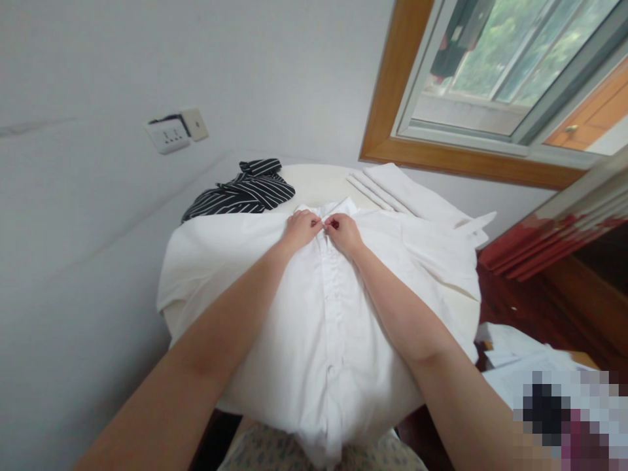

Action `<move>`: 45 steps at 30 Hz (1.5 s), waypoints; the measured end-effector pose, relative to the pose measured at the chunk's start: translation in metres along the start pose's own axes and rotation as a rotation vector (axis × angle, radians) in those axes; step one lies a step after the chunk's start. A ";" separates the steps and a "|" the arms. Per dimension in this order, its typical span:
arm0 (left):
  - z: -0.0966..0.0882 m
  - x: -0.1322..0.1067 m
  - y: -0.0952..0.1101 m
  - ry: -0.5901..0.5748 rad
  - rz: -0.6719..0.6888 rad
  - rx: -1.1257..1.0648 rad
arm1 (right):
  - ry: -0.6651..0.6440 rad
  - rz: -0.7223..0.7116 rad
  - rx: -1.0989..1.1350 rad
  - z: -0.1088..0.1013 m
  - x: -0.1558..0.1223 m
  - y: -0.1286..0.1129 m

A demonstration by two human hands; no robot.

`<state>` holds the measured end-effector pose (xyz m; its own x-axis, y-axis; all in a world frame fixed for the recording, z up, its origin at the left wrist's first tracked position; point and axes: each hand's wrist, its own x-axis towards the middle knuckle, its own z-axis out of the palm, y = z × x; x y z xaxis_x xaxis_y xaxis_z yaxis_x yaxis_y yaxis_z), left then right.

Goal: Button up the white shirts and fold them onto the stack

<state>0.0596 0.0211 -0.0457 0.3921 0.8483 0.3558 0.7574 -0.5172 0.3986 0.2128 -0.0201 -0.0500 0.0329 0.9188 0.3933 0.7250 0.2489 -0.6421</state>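
Where the head view looks down: a white shirt [279, 327] lies spread on the round table [314, 178], front side up, its near end hanging over the near edge.
Shirt's long axis: near to far, with the collar [345, 206] at the far end.
Button strip [333, 333]: runs down the middle from the hands towards the near end, almost straight; one button [330, 370] shows clearly on its near part.
Strip from grip: both hands are at its far end, just near of the collar, so nearly all of the strip lies on the near side of the fingers.
Nearer hand: neither clearly; the left hand [303, 229] is just left of the strip, the right hand [343, 233] just right, fingertips almost meeting over it.
Left grip: thumb and fingers drawn together, pinching the shirt at the strip.
Right grip: likewise pinched on the shirt; whether a button or only an edge is between the fingertips is too small to tell.
Pose: the left forearm [235, 307] slants in from near left, the right forearm [400, 307] from near right, both low over the shirt, backs of the hands up, fingers turned inward.
Around: striped cloth [252, 190] at far left, folded white cloths [400, 183] at far right, both on the table.
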 end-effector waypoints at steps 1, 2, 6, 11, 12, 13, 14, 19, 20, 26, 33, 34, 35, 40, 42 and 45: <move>0.000 0.000 0.000 -0.002 -0.003 0.003 | 0.004 -0.009 -0.005 0.000 0.000 0.000; 0.000 0.000 0.000 -0.005 -0.004 0.006 | 0.007 -0.016 -0.007 0.001 0.000 0.001; 0.002 0.002 -0.001 -0.014 -0.009 0.011 | -0.008 -0.003 0.030 0.000 0.002 0.004; 0.003 0.005 -0.004 -0.013 0.004 -0.041 | -0.060 0.055 0.060 -0.004 0.004 0.003; 0.003 0.005 -0.004 -0.013 0.010 -0.051 | -0.063 0.070 0.047 -0.004 0.005 0.002; 0.003 0.006 -0.005 -0.015 0.015 -0.060 | -0.065 0.087 0.032 -0.004 0.006 0.002; 0.004 0.006 -0.006 -0.017 0.020 -0.071 | -0.071 0.101 0.018 -0.004 0.007 0.001; 0.004 0.006 -0.008 -0.023 0.032 -0.107 | -0.074 0.152 -0.011 -0.004 0.012 -0.001; 0.004 0.006 -0.008 -0.020 0.030 -0.106 | -0.070 0.161 -0.015 -0.003 0.013 -0.001; 0.001 0.002 0.000 -0.004 0.006 -0.042 | -0.098 0.199 -0.003 -0.003 0.018 0.000; -0.002 -0.006 0.013 0.091 -0.010 0.063 | -0.071 0.174 0.006 -0.004 0.018 0.001; -0.003 -0.007 0.013 0.091 -0.015 0.068 | -0.053 0.180 0.000 -0.003 0.017 0.001; -0.003 -0.006 0.012 0.091 -0.021 0.077 | -0.033 0.187 -0.011 -0.003 0.016 0.002; -0.002 -0.006 0.011 0.089 -0.051 0.170 | 0.003 0.189 -0.080 0.001 0.013 0.001; -0.003 -0.007 0.014 0.104 -0.070 0.196 | 0.006 0.190 -0.082 0.003 0.014 0.002; -0.008 -0.012 0.022 0.126 -0.073 0.232 | -0.010 0.199 -0.005 0.003 0.015 0.005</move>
<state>0.0676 -0.0016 -0.0343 0.2749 0.8543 0.4412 0.8865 -0.4028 0.2276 0.2149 -0.0041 -0.0492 0.1692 0.9527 0.2526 0.7082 0.0607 -0.7034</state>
